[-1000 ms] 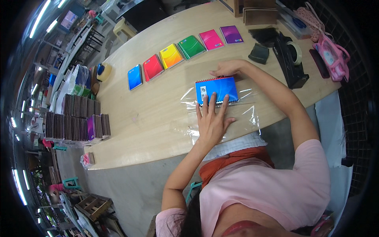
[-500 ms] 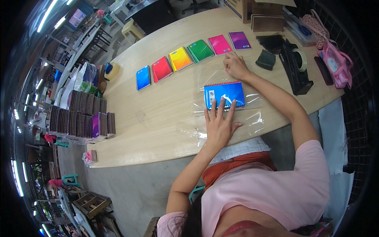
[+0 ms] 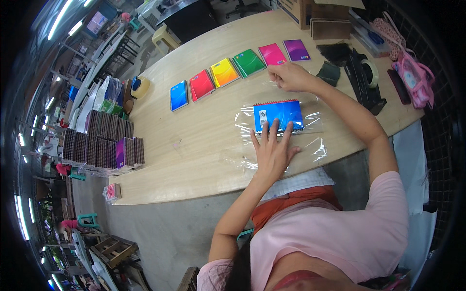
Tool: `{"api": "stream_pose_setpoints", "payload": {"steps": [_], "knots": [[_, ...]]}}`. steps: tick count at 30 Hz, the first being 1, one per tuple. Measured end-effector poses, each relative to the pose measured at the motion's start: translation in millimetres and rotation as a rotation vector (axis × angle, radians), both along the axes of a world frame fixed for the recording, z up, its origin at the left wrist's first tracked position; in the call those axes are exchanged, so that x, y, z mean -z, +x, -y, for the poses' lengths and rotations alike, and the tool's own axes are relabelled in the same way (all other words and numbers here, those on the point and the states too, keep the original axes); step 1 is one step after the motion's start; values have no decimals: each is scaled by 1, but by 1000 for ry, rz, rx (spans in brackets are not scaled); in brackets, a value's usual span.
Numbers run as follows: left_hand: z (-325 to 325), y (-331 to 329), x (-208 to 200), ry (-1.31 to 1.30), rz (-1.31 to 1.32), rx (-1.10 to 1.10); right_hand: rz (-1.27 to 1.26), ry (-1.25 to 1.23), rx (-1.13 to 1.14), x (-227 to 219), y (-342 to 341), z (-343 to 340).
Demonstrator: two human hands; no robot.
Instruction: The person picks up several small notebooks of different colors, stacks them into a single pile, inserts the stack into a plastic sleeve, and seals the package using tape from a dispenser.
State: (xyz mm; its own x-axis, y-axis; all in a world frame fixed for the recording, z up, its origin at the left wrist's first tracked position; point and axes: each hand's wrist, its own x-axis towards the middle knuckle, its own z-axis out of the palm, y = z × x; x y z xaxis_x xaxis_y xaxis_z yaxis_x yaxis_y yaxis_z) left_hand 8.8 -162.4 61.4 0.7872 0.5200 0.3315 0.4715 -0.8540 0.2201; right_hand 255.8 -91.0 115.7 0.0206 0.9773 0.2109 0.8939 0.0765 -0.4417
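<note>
Pink-sleeved left hand (image 3: 273,155) lies spread, fingertips on a glossy blue, rectangular ring-bound notebook (image 3: 284,111). Right hand (image 3: 287,77) apart, beyond it, fingers curled; cannot tell whether they pinch anything. Judgement: light, even fingertip pressure should stop slipping and keep edges square. Notebook sits amid crinkled, clear plastic film (image 3: 318,153) on the pale wood-toned surface (image 3: 194,165); white label at left, red coil along far edge.

Table (image 3: 204,140) evenly bright; tube lights (image 3: 59,20) glaring at left; white glints on clear plastic film (image 3: 310,145); edges bowed, corners black.
</note>
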Motion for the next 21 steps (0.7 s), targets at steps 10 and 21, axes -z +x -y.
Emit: {"api": "stream_pose_setpoints", "payload": {"steps": [10, 21], "knots": [[4, 8, -1, -23, 37, -64, 156, -72, -30, -2, -25, 22], [0, 9, 0, -71, 107, -44, 176, 172, -39, 25, -59, 58]]}}
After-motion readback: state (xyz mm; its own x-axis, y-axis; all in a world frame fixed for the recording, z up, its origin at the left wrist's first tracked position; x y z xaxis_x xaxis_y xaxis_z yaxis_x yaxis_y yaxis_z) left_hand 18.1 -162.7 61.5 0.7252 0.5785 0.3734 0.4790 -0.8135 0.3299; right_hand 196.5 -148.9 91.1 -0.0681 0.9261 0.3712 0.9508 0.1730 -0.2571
